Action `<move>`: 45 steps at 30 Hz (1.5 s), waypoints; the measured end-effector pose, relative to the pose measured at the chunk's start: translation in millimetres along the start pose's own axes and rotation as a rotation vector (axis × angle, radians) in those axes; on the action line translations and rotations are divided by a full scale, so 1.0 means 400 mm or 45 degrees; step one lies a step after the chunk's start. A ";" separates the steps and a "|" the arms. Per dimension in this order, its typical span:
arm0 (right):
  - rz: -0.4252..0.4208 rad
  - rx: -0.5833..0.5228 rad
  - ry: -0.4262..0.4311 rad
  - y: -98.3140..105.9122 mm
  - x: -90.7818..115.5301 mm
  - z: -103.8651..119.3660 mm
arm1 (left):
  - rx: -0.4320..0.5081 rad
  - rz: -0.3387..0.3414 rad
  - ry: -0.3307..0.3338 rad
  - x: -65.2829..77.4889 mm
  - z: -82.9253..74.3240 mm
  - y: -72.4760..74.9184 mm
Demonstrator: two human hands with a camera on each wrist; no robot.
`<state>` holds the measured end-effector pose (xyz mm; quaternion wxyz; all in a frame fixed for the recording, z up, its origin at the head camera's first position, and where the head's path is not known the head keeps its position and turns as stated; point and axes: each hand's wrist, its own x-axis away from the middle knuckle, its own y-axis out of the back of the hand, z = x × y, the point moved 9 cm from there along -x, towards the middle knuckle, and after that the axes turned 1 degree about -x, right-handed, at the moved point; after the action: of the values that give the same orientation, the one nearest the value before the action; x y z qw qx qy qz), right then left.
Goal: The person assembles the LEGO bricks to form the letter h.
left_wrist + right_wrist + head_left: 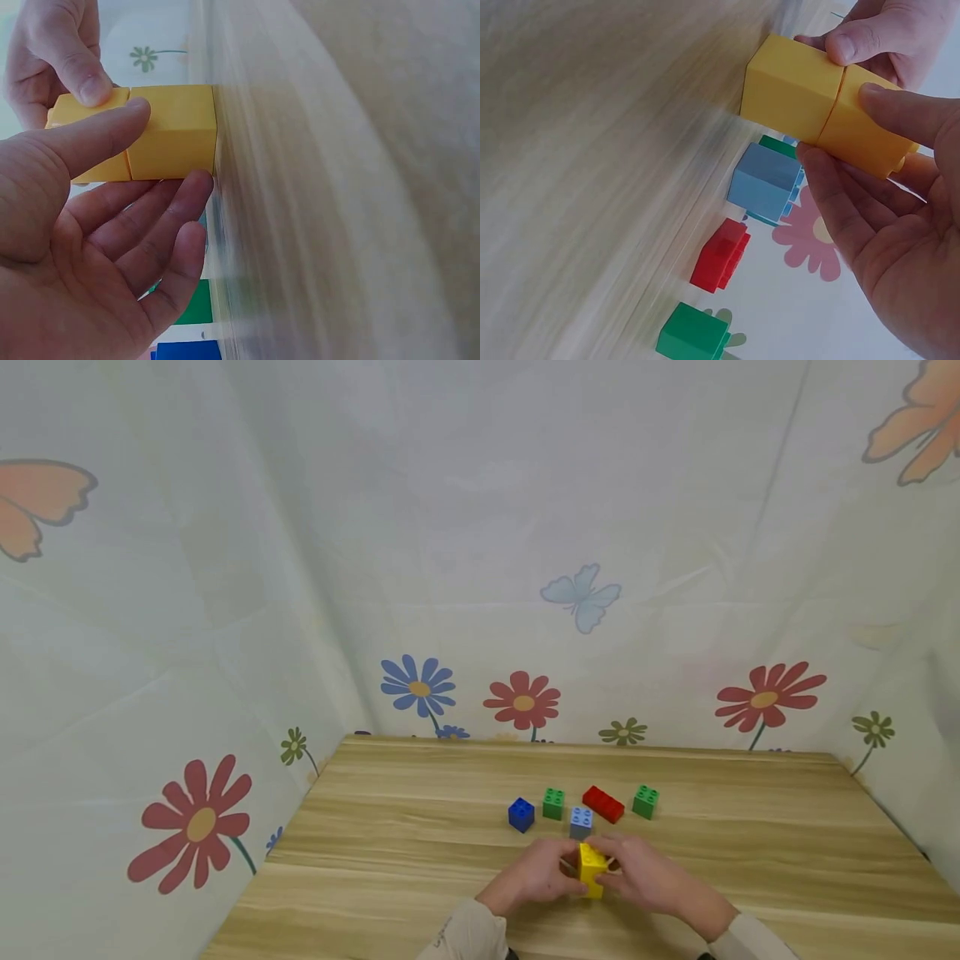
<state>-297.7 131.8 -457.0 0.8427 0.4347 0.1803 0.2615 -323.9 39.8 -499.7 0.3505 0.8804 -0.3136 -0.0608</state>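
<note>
Two yellow toy bricks stand stacked upright at the table's near side, the lower brick (174,127) against the tabletop and the upper brick (866,131) on it with a thin seam between. From the left, my left hand (543,870) pinches the stack, its thumb lying across the seam in the left wrist view. My right hand (641,872) grips the upper brick from the other side between thumb and fingers. Just behind the stack is a light blue brick (581,822), touched by neither hand.
Beyond the hands on the wooden table (390,852) sit a dark blue brick (521,815), a green brick (553,803), a long red brick (603,804) and another green brick (646,802). A flower-printed curtain (480,527) hangs behind the table.
</note>
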 end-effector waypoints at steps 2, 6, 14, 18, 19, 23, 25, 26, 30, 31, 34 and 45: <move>-0.003 -0.006 0.002 0.000 0.000 0.000 | 0.000 0.009 -0.026 -0.001 -0.003 -0.001; -0.004 -0.003 0.014 -0.001 0.000 0.002 | 0.002 0.046 -0.091 0.000 -0.011 -0.002; 0.000 -0.007 0.019 -0.001 0.000 0.003 | -0.015 0.102 -0.133 0.001 -0.012 -0.007; -0.004 -0.004 0.026 -0.003 -0.001 0.003 | -0.018 0.099 -0.117 0.001 -0.010 -0.005; -0.004 0.000 0.025 -0.003 -0.001 0.002 | -0.018 0.099 -0.112 0.001 -0.010 -0.005; -0.012 0.022 0.028 -0.005 -0.002 -0.001 | -0.029 0.095 -0.103 0.002 -0.009 -0.003; -0.019 0.027 0.036 -0.005 -0.001 -0.001 | -0.037 0.093 -0.103 0.002 -0.010 -0.003; -0.022 0.027 0.040 -0.004 0.000 -0.001 | -0.045 0.092 -0.106 0.002 -0.011 -0.003; -0.041 -0.002 0.053 -0.003 0.003 -0.002 | -0.074 0.084 -0.111 0.000 -0.013 -0.004; -0.046 -0.016 0.049 -0.003 0.003 -0.003 | -0.080 0.081 -0.111 0.000 -0.012 -0.005; -0.052 -0.082 0.003 -0.005 0.004 -0.015 | -0.082 0.073 -0.108 -0.002 -0.009 -0.007; -0.059 -0.185 -0.096 -0.002 0.006 -0.032 | -0.023 0.055 -0.033 -0.008 -0.002 -0.008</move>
<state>-302.2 141.1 -465.2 0.8841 0.3775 0.1389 0.2379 -324.5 44.0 -501.6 0.3556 0.8693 -0.3366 -0.0673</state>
